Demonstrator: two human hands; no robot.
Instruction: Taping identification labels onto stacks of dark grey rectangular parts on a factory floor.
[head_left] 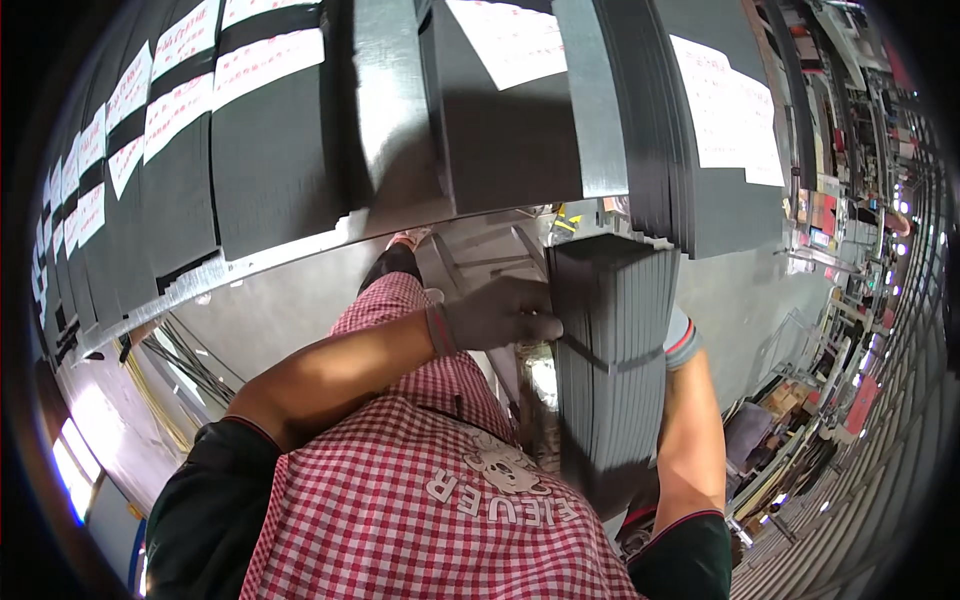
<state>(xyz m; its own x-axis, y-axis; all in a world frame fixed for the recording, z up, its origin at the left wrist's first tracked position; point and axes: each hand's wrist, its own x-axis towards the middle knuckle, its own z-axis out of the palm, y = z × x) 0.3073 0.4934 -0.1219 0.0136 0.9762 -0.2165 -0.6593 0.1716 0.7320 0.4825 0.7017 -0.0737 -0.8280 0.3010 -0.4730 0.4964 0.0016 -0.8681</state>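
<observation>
A tall bundle of dark grey strips (620,300), stacked face to face with a dark band around its middle, stands upright in front of my apron. My left hand (505,312), in a dark grey glove, presses its curled fingers and thumb against the bundle's left side. At the opposite side is my right hand (681,335), gloved with a grey and red cuff. Its fingers are hidden behind the bundle, which it supports from the right. The bundle's top end is just below the edge of a metal shelf (345,232).
Along the shelf stand several dark stacks (275,140) with white paper labels (725,115). A metal frame (500,250) stands on the grey floor (270,305) beneath. Cluttered racks (835,240) line the right, and long thin rods (180,355) lie at the left.
</observation>
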